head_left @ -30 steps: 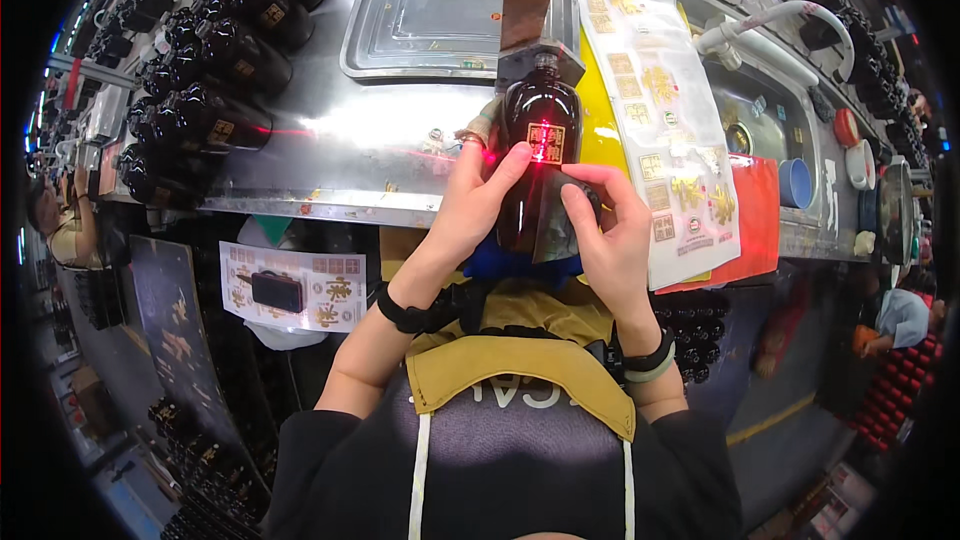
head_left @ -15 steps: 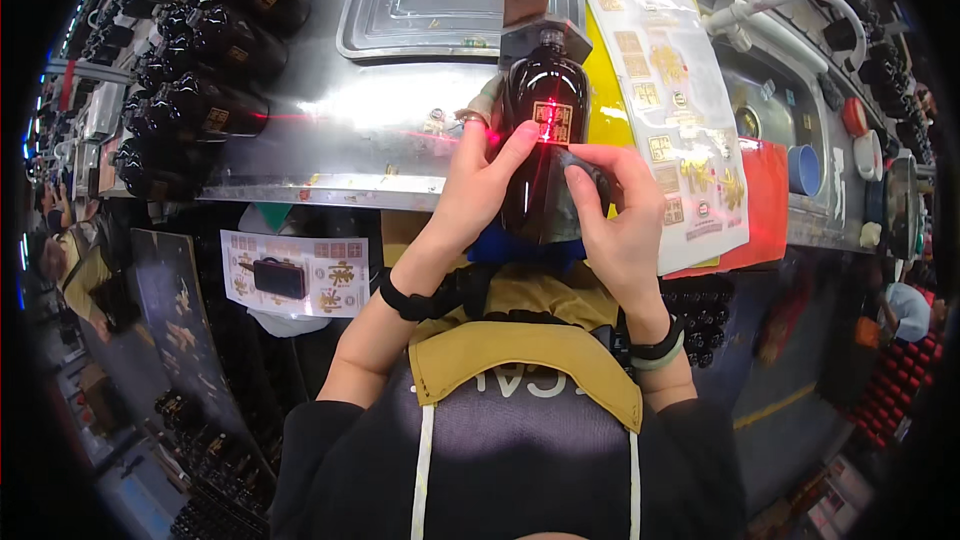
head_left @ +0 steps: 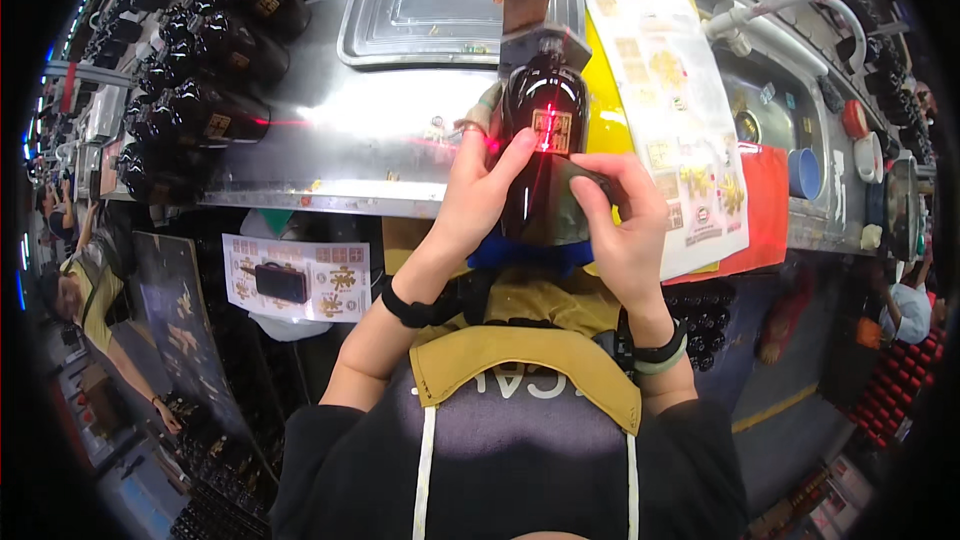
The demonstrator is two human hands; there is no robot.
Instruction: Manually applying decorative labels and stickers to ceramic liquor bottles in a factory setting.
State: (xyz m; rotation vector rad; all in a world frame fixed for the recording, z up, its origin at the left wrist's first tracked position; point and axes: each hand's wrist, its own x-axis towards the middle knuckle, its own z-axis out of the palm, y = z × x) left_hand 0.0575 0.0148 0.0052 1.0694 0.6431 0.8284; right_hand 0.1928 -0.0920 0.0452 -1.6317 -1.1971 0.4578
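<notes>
A glossy dark brown bottle (head_left: 545, 85) lies in front of me with its neck away from me, against a metal stop. My left hand (head_left: 480, 180) is closed around its left side, the thumb resting by a square gold label (head_left: 551, 130). Red laser lines cross on that label. Over the lower part of the bottle hangs a thin see-through film (head_left: 570, 202). My right hand (head_left: 625, 215) pinches the film's upper edge between thumb and forefinger, just below the label's right corner. The fingers behind the bottle are hidden.
A metal tray (head_left: 440, 25) lies on the steel bench. Many dark bottles (head_left: 215, 115) crowd the left. To the right are gold sticker sheets (head_left: 665, 100), a red sheet (head_left: 765, 200), a sink with a blue cup (head_left: 803, 172). Another sticker sheet (head_left: 335, 285) holds a small black case (head_left: 282, 282).
My right hand has moved slightly down and right, away from the label, with the film. My left hand stays on the bottle. At far left another person's arm now reaches down toward bottles.
</notes>
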